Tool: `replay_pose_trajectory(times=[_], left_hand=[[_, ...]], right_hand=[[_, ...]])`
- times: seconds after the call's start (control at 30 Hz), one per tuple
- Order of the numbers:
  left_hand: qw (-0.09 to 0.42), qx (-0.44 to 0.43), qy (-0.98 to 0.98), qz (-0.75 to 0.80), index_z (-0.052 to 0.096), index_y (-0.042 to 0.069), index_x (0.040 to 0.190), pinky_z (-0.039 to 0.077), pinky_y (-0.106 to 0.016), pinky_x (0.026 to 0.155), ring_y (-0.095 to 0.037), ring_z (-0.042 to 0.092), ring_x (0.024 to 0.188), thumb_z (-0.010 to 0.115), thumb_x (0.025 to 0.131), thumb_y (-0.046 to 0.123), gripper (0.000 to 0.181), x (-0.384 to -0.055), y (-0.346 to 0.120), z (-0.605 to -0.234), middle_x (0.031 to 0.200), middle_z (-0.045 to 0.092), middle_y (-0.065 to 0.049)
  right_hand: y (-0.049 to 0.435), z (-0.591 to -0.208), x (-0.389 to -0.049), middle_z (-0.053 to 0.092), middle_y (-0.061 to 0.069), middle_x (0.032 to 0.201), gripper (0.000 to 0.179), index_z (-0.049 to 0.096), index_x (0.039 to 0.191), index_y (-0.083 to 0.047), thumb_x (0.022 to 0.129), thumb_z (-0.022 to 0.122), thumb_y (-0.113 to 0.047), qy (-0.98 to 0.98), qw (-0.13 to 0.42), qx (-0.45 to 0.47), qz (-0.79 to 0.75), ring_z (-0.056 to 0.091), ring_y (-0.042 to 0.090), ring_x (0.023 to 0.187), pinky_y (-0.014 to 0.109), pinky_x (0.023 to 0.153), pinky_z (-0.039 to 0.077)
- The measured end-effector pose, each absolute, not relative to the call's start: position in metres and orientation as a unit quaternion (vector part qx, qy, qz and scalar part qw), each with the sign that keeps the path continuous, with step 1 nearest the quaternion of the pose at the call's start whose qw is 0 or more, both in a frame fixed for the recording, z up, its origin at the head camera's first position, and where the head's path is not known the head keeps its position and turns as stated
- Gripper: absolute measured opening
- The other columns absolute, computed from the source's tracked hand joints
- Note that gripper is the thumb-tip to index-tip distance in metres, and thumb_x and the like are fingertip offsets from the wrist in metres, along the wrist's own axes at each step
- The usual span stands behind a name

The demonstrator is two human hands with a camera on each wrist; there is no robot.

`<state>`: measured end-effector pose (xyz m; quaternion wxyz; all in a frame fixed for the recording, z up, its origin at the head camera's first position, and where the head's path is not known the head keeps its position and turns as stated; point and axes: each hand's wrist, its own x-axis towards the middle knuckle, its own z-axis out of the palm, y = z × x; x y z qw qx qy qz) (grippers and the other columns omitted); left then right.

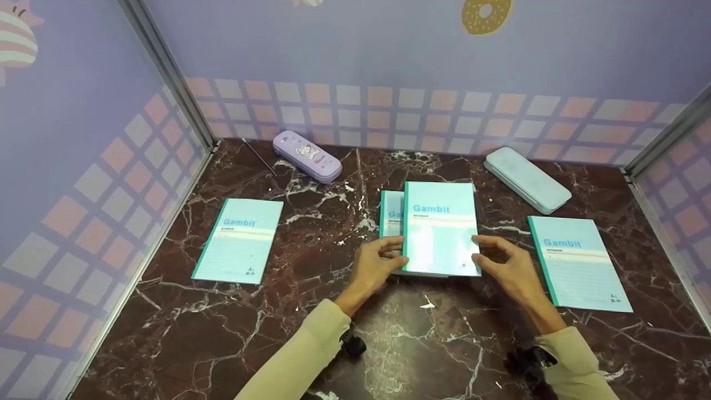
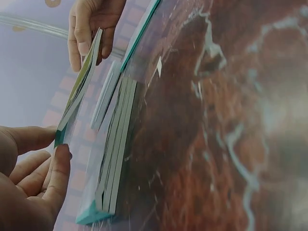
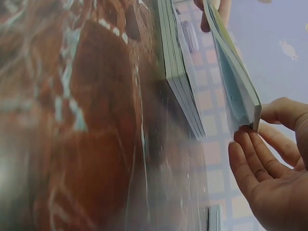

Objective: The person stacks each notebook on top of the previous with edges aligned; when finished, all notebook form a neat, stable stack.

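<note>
Both hands hold one pale blue-green notebook point(image 1: 441, 233) marked "Gambit" by its two long sides. The left hand point(image 1: 380, 262) pinches the green spine between thumb and fingers; the right hand point(image 1: 508, 265) pinches the opposite page edge. In the left wrist view the held notebook point(image 2: 79, 94) hangs tilted above a small stack of notebooks point(image 2: 118, 149), with a gap between them. From the right wrist, the stack point(image 3: 178, 72) lies flat on the table and the held notebook's cover point(image 3: 233, 82) sags slightly from its pages. The head view shows the stack's top notebook point(image 1: 391, 214) mostly covered.
Single notebooks lie at the left point(image 1: 239, 241) and right point(image 1: 580, 264) of the dark marbled table point(image 1: 311, 333). Along the back are a lilac pencil case point(image 1: 307, 156), a white case point(image 1: 527, 180) and a thin dark stick point(image 1: 259, 156). Patterned walls enclose three sides.
</note>
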<state>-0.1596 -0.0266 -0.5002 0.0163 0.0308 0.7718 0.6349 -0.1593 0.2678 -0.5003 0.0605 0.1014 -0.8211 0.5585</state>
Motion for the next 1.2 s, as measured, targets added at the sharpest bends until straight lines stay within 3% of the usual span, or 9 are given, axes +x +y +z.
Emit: replay_pose_trajectory(times=[0.33,0.6,0.77,1.03,1.2], left_hand=[[-0.016,0.038,0.776,0.63,0.076,0.003,0.127,0.063,-0.027,0.083,-0.021,0.077,0.093,0.088,0.084,-0.002,0.044,-0.16,-0.04,-0.507,0.111,0.079,-0.013],[-0.02,0.029,0.777,0.629,0.077,0.003,0.124,0.063,-0.028,0.084,-0.022,0.077,0.093,0.088,0.083,-0.001,0.043,-0.163,-0.05,-0.511,0.11,0.079,-0.013],[-0.02,0.016,0.781,0.624,0.077,0.005,0.125,0.063,-0.029,0.084,-0.022,0.076,0.094,0.088,0.084,-0.001,0.043,-0.165,-0.055,-0.515,0.111,0.079,-0.012],[-0.034,0.014,0.801,0.598,0.077,0.006,0.126,0.062,-0.029,0.086,-0.02,0.076,0.098,0.086,0.087,0.001,0.04,-0.166,-0.061,-0.521,0.115,0.079,-0.009],[-0.051,0.015,0.804,0.592,0.078,0.004,0.123,0.063,-0.029,0.084,-0.021,0.077,0.096,0.085,0.087,0.001,0.036,-0.166,-0.062,-0.524,0.111,0.079,-0.01]], right_hand=[[0.247,-0.508,-0.165,0.074,0.02,0.119,0.035,0.074,0.129,0.003,0.094,0.079,0.002,-0.832,0.056,0.078,0.547,0.068,0.015,0.097,0.015,0.077,0.054],[0.236,-0.514,-0.17,0.074,0.019,0.115,0.034,0.074,0.128,0.004,0.094,0.078,0.002,-0.843,0.05,0.077,0.53,0.067,0.012,0.095,0.014,0.077,0.053],[0.228,-0.516,-0.175,0.074,0.018,0.118,0.033,0.075,0.127,0.003,0.094,0.079,0.001,-0.863,0.059,0.085,0.494,0.069,0.022,0.1,0.013,0.081,0.052],[0.219,-0.519,-0.18,0.074,0.017,0.115,0.034,0.076,0.125,0.003,0.092,0.081,0.001,-0.88,0.075,0.106,0.456,0.071,0.034,0.104,0.031,0.092,0.058],[0.216,-0.521,-0.181,0.074,0.016,0.109,0.036,0.075,0.125,0.005,0.091,0.082,0.002,-0.884,0.08,0.115,0.446,0.072,0.034,0.099,0.036,0.09,0.06]])
